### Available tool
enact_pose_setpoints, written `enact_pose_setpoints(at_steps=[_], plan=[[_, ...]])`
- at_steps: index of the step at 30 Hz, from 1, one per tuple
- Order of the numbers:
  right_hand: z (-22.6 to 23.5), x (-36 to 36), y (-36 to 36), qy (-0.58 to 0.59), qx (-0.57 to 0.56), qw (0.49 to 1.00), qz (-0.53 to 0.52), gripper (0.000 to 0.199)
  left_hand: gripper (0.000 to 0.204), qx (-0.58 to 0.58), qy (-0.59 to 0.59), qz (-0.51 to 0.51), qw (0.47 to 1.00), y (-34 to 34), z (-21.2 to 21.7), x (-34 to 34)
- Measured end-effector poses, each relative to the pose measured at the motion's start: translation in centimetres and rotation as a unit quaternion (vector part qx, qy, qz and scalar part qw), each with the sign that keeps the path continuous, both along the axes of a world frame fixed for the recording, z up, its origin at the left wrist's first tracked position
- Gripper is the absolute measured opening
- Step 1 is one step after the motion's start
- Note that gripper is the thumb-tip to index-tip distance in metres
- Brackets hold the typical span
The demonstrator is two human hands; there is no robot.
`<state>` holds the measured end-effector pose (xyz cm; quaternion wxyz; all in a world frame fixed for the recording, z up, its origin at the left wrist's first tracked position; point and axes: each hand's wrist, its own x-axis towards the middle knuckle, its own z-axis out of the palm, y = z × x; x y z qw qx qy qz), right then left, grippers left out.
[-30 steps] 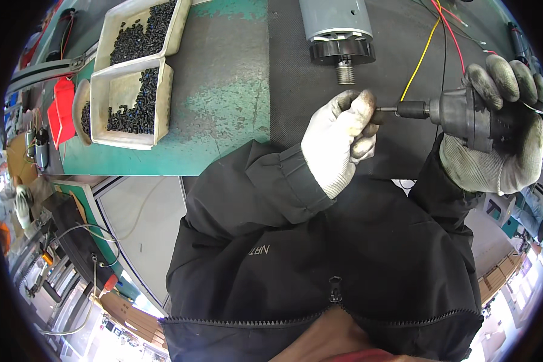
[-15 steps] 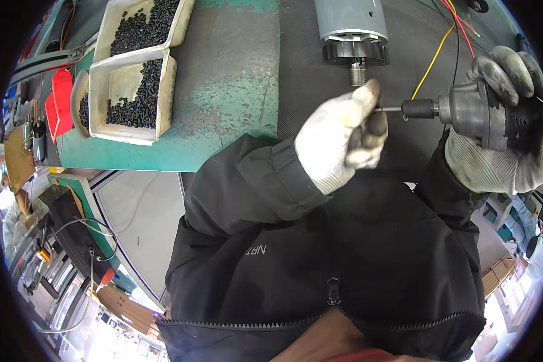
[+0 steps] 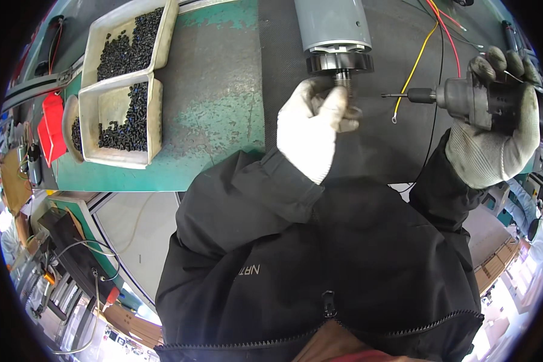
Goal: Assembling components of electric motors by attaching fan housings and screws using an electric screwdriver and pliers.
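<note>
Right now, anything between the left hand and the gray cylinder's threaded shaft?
Nothing visible: the left hand overlaps the threaded shaft in view, contact unclear. The driver bit sits apart, to their right.

A worktable, its green top worn to grey in patches, fills the upper middle, with a dark mat covering its right part and a pale grey panel showing below its front edge at left. At lower left, a narrow green surface borders the panel, with brown cardboard boxes beyond it; more cardboard boxes are stacked at lower right. Strong white light washes out the lower corners of the room, where finer detail cannot be made out.
</note>
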<state>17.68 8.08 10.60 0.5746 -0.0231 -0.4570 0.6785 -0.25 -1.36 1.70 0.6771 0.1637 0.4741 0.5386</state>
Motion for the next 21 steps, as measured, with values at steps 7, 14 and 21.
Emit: enact_pose_setpoints(at_steps=[7,14,21], plan=[[-1.1,-3.0,-0.2,-0.016,-0.03,0.989,-0.142,0.034,0.037,0.0,-0.203,0.011,0.979,0.6,-1.7,-0.4],[-1.7,-4.4,-1.8,-0.136,-0.042,0.971,-0.194,0.038,0.033,-0.018,-0.066,0.036,0.997,1.0,-0.1,-0.1],[-1.6,-4.8,-1.8,-0.134,-0.035,0.985,-0.098,0.035,0.028,-0.04,0.054,0.011,0.998,1.2,0.5,0.1]])
